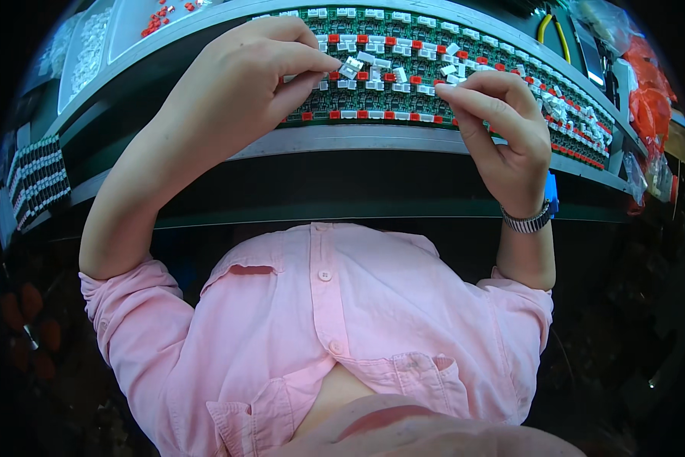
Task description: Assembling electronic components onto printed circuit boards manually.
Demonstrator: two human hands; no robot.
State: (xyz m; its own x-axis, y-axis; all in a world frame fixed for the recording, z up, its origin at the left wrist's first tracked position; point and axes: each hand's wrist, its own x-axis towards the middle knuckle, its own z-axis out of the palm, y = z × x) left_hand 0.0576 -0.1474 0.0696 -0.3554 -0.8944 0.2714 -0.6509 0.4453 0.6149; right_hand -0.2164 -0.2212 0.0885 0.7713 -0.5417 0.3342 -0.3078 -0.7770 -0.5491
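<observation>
Green circuit boards (388, 101), blocky white plastic connectors (351, 68), left hand (260, 67), right hand (515, 131), fingertips (329, 62) nearly together, grip unclear

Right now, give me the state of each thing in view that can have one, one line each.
Left hand: fingers curled, beside loose white connectors; grip unclear.
Right hand: fingers bent over circuit boards; grip unclear.
Circuit boards: laid in rows.
White connectors: some lying loose on the boards.
Yellow-handled tool: handles spread apart.
Tray of red parts: open.
Red plastic bag: crumpled.
Sleeves: rolled up.
</observation>
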